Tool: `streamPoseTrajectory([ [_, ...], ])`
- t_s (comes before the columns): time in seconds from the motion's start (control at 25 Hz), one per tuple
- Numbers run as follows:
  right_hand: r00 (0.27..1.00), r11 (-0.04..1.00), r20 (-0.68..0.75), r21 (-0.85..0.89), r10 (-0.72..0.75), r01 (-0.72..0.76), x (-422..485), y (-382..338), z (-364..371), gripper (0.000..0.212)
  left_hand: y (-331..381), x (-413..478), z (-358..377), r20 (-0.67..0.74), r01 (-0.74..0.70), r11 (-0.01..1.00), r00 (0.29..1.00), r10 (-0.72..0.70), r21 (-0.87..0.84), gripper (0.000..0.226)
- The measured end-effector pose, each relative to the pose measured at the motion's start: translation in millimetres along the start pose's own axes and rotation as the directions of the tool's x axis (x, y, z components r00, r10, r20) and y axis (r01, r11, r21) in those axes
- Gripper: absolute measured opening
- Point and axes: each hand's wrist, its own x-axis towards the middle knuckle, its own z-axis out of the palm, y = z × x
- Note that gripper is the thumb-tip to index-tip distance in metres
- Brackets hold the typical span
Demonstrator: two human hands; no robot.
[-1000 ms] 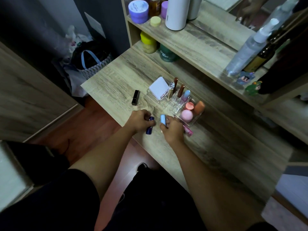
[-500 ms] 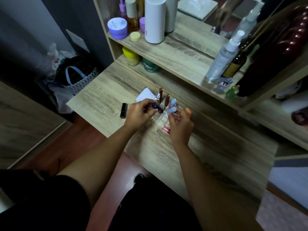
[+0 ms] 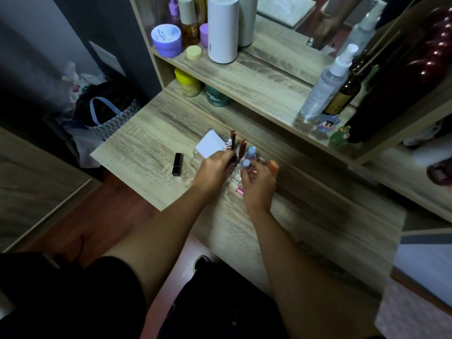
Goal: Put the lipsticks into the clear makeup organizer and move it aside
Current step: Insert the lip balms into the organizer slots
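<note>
Wood-grain counter [image 3: 137,148]: pale grey-brown board, carrying all items below.

Clear plastic makeup organizer [image 3: 236,178]: at the counter's middle, largely hidden by both hands; its compartments cannot be told apart from here. Standing upright in its far part: two brown-capped lip gloss tubes [image 3: 242,147], a pale blue-capped tube [image 3: 251,151], a clear-capped tube [image 3: 228,144]. A white square compact [image 3: 210,144] leans at the organizer's 10 o'clock edge.

Left hand [image 3: 215,168]: over the organizer's 9 o'clock side, fingers closed around a dark blue lipstick tube [image 3: 232,159], of which only a sliver shows; it appears to be at the organizer's slots, though blur leaves that unsure.

Right hand [image 3: 259,184]: over the organizer's 3 o'clock side, thumb and fingers pinched on a pale blue lipstick tube [image 3: 245,163], held upright just beside the blue-capped tube.

Black rectangular lipstick [image 3: 177,164]: lying flat on the counter at 9 o'clock from the organizer, well apart from both hands.

Pink tube [image 3: 239,191]: lying at the organizer's 6 o'clock edge, partly under the right hand.

Wooden shelf [image 3: 256,77] at 12 o'clock: lilac round jar [image 3: 166,39], tall white cylinder bottle [image 3: 223,28], clear spray bottle [image 3: 325,86]
</note>
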Motion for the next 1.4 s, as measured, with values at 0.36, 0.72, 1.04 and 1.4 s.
streamPoseTrajectory([
  [0.36,1.000,0.989,0.026,-0.145,0.013,-0.009,5.1,0.1,0.7,0.019,4.8,2.0,9.6,0.001,-0.011,0.998,1.000,0.011,0.062,0.030],
  [0.72,0.997,0.984,0.071,-0.180,0.022,-0.009,5.4,0.1,-2.0,0.016,7.3,0.3,5.1,-0.014,0.015,0.993,1.000,-0.013,0.119,0.027],
  [1.04,0.953,0.906,0.295,-0.379,-0.073,0.187,-38.8,22.3,-12.9,0.029,-37.9,-39.0,-15.0,-0.095,0.139,0.973,0.988,-0.123,0.185,0.028],
  [1.4,0.887,0.734,0.431,-0.546,-0.167,0.404,-42.3,41.2,-1.8,0.044,-91.3,-41.2,-19.7,-0.061,0.325,0.903,0.945,-0.321,0.280,0.042],
])
